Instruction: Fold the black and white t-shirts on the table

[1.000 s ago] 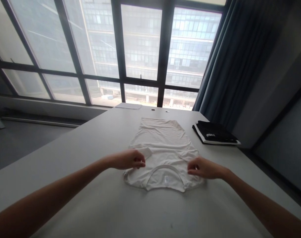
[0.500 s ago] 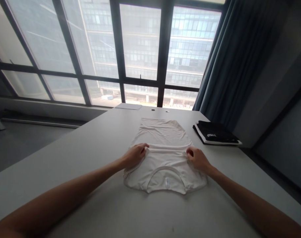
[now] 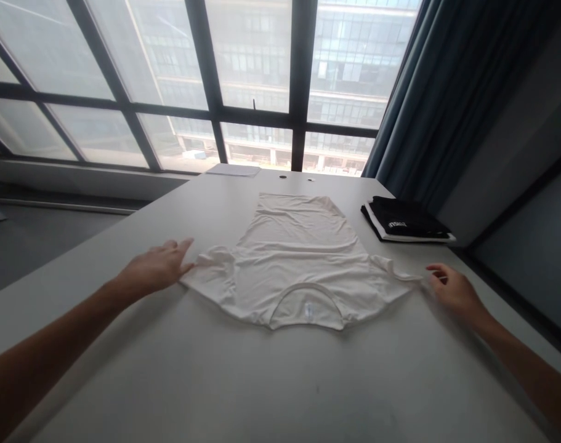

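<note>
A white T-shirt [image 3: 303,258] lies on the white table, its neckline toward me and its hem toward the window. Both sleeves are spread out sideways, with rumpled folds along their far edges. At the tip of the left sleeve is my left hand [image 3: 155,269], thumb and fingers apart, the thumb touching or very close to the cloth. My right hand [image 3: 458,295] hovers just beyond the right sleeve's tip, fingers loosely bent with a gap from the thumb, holding nothing that I can see.
A stack of folded black and white clothes [image 3: 404,220] sits at the table's right side. Near the far edge of the table [image 3: 280,381] lie a flat white sheet [image 3: 234,170] and a dark round cable hole [image 3: 282,177]. Windows and a dark blue curtain [image 3: 414,104] stand behind.
Both hands have moved outward from the shirt's middle, letting go of the cloth there. The sleeves, earlier tucked in, now stretch out to both sides. The view has tilted down slightly.
</note>
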Demonstrator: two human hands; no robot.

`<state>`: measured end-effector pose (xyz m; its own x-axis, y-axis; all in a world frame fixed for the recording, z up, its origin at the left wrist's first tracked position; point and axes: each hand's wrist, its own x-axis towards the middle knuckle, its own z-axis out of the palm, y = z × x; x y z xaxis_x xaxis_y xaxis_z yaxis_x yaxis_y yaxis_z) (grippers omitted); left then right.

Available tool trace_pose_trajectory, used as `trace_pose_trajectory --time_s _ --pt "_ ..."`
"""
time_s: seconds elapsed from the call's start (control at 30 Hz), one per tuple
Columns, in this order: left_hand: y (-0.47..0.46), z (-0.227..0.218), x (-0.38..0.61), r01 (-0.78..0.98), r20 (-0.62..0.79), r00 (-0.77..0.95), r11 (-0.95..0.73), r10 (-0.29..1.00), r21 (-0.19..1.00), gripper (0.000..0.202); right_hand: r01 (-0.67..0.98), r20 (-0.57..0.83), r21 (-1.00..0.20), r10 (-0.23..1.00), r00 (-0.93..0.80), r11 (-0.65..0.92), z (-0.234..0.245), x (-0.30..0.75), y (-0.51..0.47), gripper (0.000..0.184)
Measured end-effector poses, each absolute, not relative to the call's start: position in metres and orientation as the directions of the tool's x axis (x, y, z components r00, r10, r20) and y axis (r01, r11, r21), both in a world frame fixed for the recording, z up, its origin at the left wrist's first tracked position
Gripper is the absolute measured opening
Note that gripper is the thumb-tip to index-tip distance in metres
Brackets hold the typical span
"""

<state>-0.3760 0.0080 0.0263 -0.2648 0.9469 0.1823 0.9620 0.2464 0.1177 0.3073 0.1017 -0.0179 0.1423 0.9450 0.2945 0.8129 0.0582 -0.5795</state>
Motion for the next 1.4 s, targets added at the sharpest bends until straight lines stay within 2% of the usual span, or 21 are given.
trace_pose_trajectory --time_s 0.07,0.1,0.23,0.3,0.47,0.57,0.73,0.9,1.03,1.13,1.23,1.4 --pt "0.012 0.032 -0.352 0.988 0.23 -0.127 0.143 0.965 -0.053 0.064 0.861 0.426 -0.481 0.902 0.065 0.165 -0.012 0.289 0.1 0.024" --pt "0.017 0.036 -0.337 0.995 0.245 -0.047 0.068 0.968 -0.075 0.061 0.864 0.48 -0.447 0.877 0.012 0.233 -0.008 0.275 0.099 0.025" --pt "0.043 0.041 -0.275 0.956 0.218 0.256 -0.28 0.942 0.088 0.047 0.78 0.554 -0.361 0.79 -0.261 0.511 -0.001 0.202 0.101 0.023" --pt "0.059 0.035 -0.252 0.904 0.214 0.357 -0.394 0.909 0.163 0.044 0.7 0.557 -0.337 0.733 -0.39 0.629 -0.006 0.167 0.106 0.022" --pt "0.094 0.014 -0.235 0.813 0.165 0.528 -0.552 0.833 0.186 0.043 0.56 0.519 -0.329 0.641 -0.565 0.76 -0.025 0.111 0.13 0.025" --pt "0.104 0.001 -0.247 0.83 0.144 0.512 -0.531 0.847 0.17 0.048 0.578 0.478 -0.345 0.668 -0.57 0.74 -0.033 0.105 0.146 0.03" --pt "0.101 -0.018 -0.276 0.909 0.126 0.384 -0.399 0.915 0.124 0.057 0.663 0.405 -0.329 0.734 -0.545 0.673 -0.041 0.119 0.158 0.044" --pt "0.07 -0.023 -0.287 0.932 0.038 0.354 -0.356 0.934 0.071 0.056 0.661 0.232 -0.321 0.733 -0.639 0.678 -0.042 0.117 0.124 0.056" --pt "0.033 -0.02 -0.297 0.927 -0.023 0.375 -0.374 0.927 0.035 0.055 0.617 0.178 -0.389 0.713 -0.678 0.684 -0.04 0.112 0.089 0.056" --pt "0.026 -0.01 -0.306 0.92 -0.059 0.39 -0.387 0.919 0.059 0.056 0.59 0.21 -0.457 0.725 -0.656 0.666 -0.029 0.107 0.105 0.048" --pt "0.052 0.002 -0.307 0.919 0.0 0.376 -0.373 0.927 0.125 0.057 0.651 0.277 -0.445 0.786 -0.553 0.615 -0.006 0.096 0.172 0.037" --pt "0.135 0.007 -0.29 0.895 0.208 0.361 -0.4 0.909 0.199 0.048 0.863 0.203 -0.384 0.941 -0.269 0.33 0.021 0.073 0.305 0.028"
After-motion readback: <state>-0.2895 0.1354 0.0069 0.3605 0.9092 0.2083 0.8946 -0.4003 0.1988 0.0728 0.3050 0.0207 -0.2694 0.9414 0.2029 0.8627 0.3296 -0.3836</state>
